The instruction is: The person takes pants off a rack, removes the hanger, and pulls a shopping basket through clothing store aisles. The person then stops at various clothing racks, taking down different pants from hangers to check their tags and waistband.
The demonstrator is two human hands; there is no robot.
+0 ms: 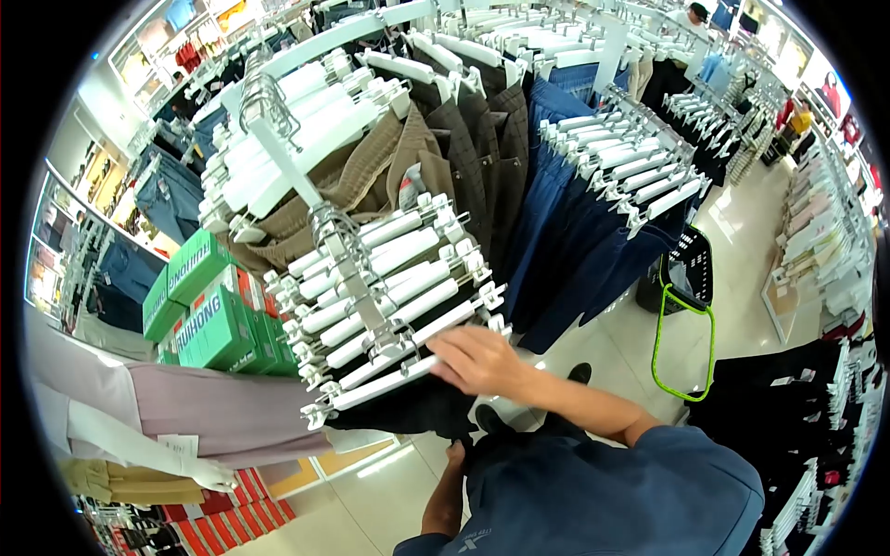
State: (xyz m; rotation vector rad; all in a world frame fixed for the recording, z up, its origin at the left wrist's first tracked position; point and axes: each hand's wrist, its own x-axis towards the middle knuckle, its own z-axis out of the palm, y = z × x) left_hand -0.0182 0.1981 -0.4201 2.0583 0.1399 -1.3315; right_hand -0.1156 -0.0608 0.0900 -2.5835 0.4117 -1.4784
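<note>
My right hand [477, 360] is closed on the front white clip hanger [380, 387], with thumb and fingers around its right part. Black trousers [408, 410] hang from that hanger. Below, my left hand [454, 452] is curled at the lower right edge of the black cloth; its fingers are partly hidden. Behind the front hanger, several white clip hangers crowd a metal display arm [362, 287]. Brown trousers [399, 162] hang deeper on the rack, and dark blue trousers [565, 222] hang to the right.
Green shoe boxes [213, 329] are stacked left of the rack. A mannequin [162, 408] in a mauve garment stands at lower left. A black basket [691, 264] with a bright green handle is on the tiled floor at right. More clothes racks [834, 222] line the right side.
</note>
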